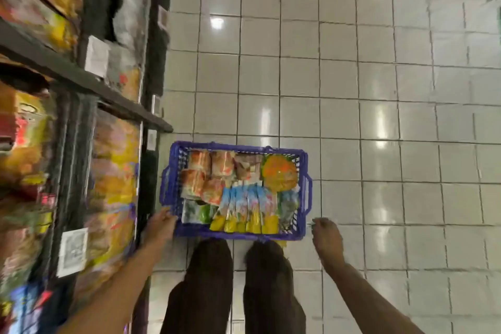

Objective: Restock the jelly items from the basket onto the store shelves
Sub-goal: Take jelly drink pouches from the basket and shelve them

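A blue plastic basket (303, 198) sits on the tiled floor just in front of my legs, full of jelly packets. Orange packets (206, 173) fill its far left, a round orange bag (279, 172) its far right, and a row of blue-and-yellow packets (248, 211) its near side. My left hand (160, 225) hangs at the basket's near left corner, touching or almost touching the rim, holding nothing. To the right of the basket's near right corner is my right hand (326, 238), apart from it and empty, fingers loosely curled.
Dark store shelves (81, 78) with blurred yellow and orange packaged goods and white price tags (72, 251) run along the left. White glossy floor tiles (379, 89) stretch ahead and to the right. My dark-trousered legs (233, 287) stand just behind the basket.
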The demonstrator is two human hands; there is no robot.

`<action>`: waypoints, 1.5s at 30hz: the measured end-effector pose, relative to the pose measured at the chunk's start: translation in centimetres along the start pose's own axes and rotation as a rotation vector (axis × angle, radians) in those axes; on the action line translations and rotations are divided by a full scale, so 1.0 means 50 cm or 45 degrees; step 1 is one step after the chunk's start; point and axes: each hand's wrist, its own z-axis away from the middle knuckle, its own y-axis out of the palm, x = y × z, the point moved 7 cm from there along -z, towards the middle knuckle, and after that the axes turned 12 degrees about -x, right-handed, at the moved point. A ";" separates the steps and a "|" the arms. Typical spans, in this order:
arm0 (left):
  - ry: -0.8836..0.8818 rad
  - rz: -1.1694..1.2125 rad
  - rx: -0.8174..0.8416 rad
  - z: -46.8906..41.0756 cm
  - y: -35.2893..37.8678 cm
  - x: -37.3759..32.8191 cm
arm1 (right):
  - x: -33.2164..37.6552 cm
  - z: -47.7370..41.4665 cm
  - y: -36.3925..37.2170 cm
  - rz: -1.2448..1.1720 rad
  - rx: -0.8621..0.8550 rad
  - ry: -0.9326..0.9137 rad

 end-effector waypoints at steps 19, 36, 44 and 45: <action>-0.072 0.022 -0.392 -0.348 0.132 0.102 | -0.061 -0.374 0.259 -0.344 -0.161 0.183; -0.056 0.264 -0.495 -0.038 -0.031 -0.034 | -0.082 -0.202 -0.015 -0.637 -0.189 0.414; 0.096 0.326 -0.505 0.330 -0.231 -0.221 | -0.029 0.022 -0.386 -0.736 -0.239 0.331; 0.094 0.332 -0.501 0.369 -0.252 -0.233 | -0.024 0.047 -0.430 -0.750 -0.248 0.321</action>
